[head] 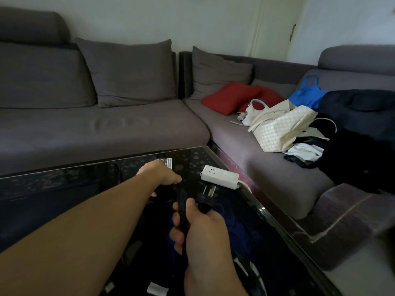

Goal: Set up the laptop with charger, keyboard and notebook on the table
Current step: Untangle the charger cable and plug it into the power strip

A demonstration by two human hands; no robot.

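Black plug (pixel 204 202), white power strip (pixel 220 176), possibly dotted black table (pixel 64 178).

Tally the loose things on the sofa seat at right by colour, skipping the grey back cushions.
Red cushions: 2
Blue bag: 1
Cream bags: 2
Dark clothing heap: 1
Total: 6

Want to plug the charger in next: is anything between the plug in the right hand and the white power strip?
Nothing visible does. The right hand holds the black plug with its prongs aimed at the power strip on the glass table. The left hand is off to the side, not in the path.
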